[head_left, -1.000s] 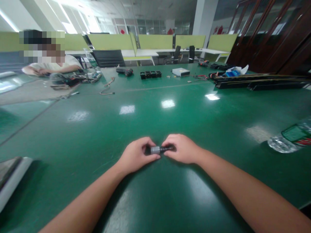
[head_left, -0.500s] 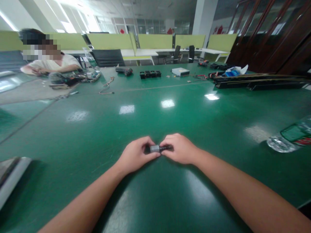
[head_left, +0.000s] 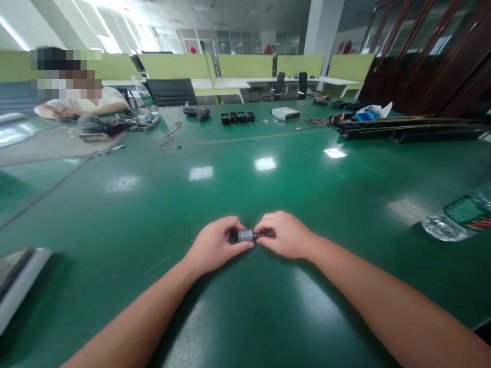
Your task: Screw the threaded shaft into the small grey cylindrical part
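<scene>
Table (head_left: 307, 189): green, glossy top, faint scratches, bright glare patches across mid. Far side, L to R: thin cable (head_left: 169, 138), dark obj. (head_left: 196, 113) (type unclear), row of blk blocks (head_left: 238, 118), silver box (head_left: 285, 113), long blk rails (head_left: 414, 132) at far R. Clear bottle (head_left: 456, 221) on its side, R edge. Nr L: flat obj. w/ pale edge (head_left: 23, 291), partly cut off.

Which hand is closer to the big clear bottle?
Right. The right hand is on the side facing the bottle, with bare green table between them. The left hand is farther away, beyond the small grey-and-black object.
</scene>
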Action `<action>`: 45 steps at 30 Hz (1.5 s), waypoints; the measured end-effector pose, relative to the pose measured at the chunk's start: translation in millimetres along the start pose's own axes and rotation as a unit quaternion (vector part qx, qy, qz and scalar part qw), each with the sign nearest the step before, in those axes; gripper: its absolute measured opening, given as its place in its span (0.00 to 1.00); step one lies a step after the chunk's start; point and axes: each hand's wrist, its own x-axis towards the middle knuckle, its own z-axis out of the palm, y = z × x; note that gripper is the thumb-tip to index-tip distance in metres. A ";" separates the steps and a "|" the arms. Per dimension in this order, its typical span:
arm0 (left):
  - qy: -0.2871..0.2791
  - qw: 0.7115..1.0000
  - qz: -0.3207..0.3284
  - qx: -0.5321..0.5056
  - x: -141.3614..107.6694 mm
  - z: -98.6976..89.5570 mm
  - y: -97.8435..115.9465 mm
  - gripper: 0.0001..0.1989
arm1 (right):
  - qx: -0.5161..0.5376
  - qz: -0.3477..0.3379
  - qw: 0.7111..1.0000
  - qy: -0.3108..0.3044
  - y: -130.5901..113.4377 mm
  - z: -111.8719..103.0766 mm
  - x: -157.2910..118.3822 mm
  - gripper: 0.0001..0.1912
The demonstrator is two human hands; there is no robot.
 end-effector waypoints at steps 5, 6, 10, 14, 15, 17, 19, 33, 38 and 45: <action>-0.001 1.000 -0.004 0.001 0.0 0.2 0.2 0.15 | 0.006 0.000 1.000 -0.004 0.9 -1.1 -0.7 0.07; -0.001 1.000 -0.004 0.002 0.0 0.3 0.1 0.16 | 0.006 0.000 1.000 -0.004 1.0 -1.3 -0.9 0.07; 0.000 1.000 -0.002 0.002 0.0 0.4 -0.1 0.16 | 0.006 0.002 1.000 -0.003 1.0 -2.3 -1.5 0.06; -0.001 1.000 -0.007 0.001 -0.1 0.1 0.6 0.16 | 0.011 0.006 1.000 -0.006 0.5 -3.6 -1.9 0.06; -0.001 1.000 -0.008 0.000 -0.1 0.1 0.8 0.16 | 0.011 0.006 1.000 -0.007 0.4 -3.9 -2.0 0.06; 0.000 1.000 -0.006 -0.002 -0.1 0.0 1.0 0.16 | 0.007 0.005 1.000 -0.010 0.3 -4.7 -2.2 0.07; 0.000 1.000 -0.005 -0.002 -0.1 -0.1 1.0 0.15 | 0.005 0.004 1.000 -0.013 0.2 -5.5 -2.5 0.07; 0.000 1.000 -0.003 -0.003 0.0 -0.5 -0.4 0.16 | 0.004 0.011 1.000 -0.013 1.9 -8.7 -4.1 0.06; -0.004 1.000 -0.003 0.000 0.1 -0.5 0.5 0.15 | 0.005 0.013 1.000 -0.007 3.0 -7.6 -4.3 0.06; 0.002 1.000 -0.001 0.005 0.2 0.5 -0.9 0.16 | 0.003 0.021 1.000 -0.001 7.7 -9.6 -6.0 0.05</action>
